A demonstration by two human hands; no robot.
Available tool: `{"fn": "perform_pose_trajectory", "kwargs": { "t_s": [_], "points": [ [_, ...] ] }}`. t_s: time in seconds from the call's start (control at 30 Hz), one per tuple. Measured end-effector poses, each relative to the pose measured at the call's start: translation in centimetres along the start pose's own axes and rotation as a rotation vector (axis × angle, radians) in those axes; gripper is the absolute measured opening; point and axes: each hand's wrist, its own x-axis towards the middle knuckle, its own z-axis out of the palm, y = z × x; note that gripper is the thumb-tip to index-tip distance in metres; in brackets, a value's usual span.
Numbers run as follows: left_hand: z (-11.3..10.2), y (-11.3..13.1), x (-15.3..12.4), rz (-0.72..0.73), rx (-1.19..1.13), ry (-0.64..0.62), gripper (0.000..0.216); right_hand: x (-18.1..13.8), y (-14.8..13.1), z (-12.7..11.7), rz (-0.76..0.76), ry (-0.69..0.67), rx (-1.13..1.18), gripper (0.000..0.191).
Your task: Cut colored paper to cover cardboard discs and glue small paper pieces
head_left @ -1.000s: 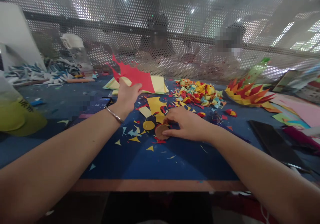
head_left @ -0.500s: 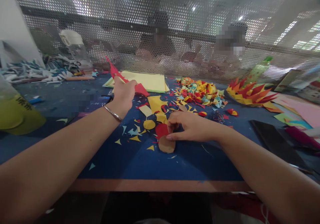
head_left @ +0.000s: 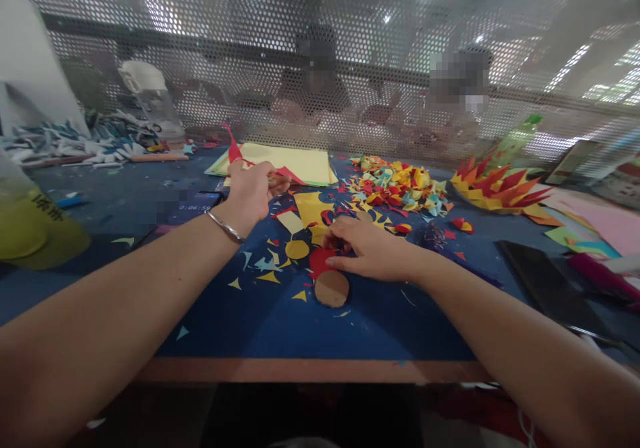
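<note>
My left hand (head_left: 255, 185) is over the stack of pale yellow paper (head_left: 295, 158), its fingers stretched out and apart. A creased sheet of red paper (head_left: 234, 149) lies behind and partly under this hand, one corner standing up. My right hand (head_left: 367, 245) is low over the mat with curled fingers. Its thumb and fingertips are at a red paper circle (head_left: 319, 261), seemingly pinching its right edge. A round brown cardboard disc (head_left: 332, 289) lies just in front, overlapping the red circle. To the left are a yellow circle (head_left: 297, 249) and a cut yellow sheet (head_left: 311, 208).
Folded coloured paper pieces (head_left: 400, 185) are heaped at the back. A flame-like paper ring (head_left: 500, 188), a dark phone (head_left: 545, 288) and a green-capped bottle (head_left: 517, 145) are on the right. A yellow-green drink cup (head_left: 40, 228) stands left. Perforated metal panel (head_left: 225, 48) behind.
My left hand has lowered the red paper onto the pale stack, and its fingers have loosened. My right hand has shifted left and away from the cardboard disc, which now shows whole.
</note>
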Motion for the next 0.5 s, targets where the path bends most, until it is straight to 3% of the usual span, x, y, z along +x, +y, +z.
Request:
{"fn": "perform_pose_trajectory", "kwargs": {
  "t_s": [0.07, 0.1, 0.17, 0.23, 0.3, 0.37, 0.5],
  "points": [
    [0.8, 0.8, -1.2, -0.059, -0.039, 0.078, 0.036, 0.0, 0.1, 0.0, -0.005, 0.007, 0.001, 0.018],
    [1.2, 1.2, -1.9, -0.076, -0.010, 0.025, 0.026, 0.0, 0.1, 0.0, -0.010, 0.010, -0.007, 0.018],
    [1.8, 2.0, -3.4, -0.120, 0.190, -0.257, 0.014, 0.1, 0.2, 0.1, -0.012, 0.024, -0.038, 0.018],
    [2.1, 2.8, -4.7, -0.134, 0.328, -0.414, 0.020, 0.1, 0.4, 0.2, 0.000, 0.049, -0.083, 0.014],
    [2.3, 3.4, -5.8, 0.051, 0.674, -0.672, 0.013, 0.2, 0.5, 0.2, 0.028, 0.069, -0.131, 0.010],
    [2.3, 3.9, -6.7, 0.186, 0.900, -0.810, 0.012, 0.2, 0.6, 0.3, 0.067, 0.073, -0.171, 0.009],
    [2.2, 4.5, -8.2, 0.241, 1.138, -0.841, 0.018, 0.2, 0.8, 0.3, 0.079, 0.058, -0.215, 0.009]
  ]
}}
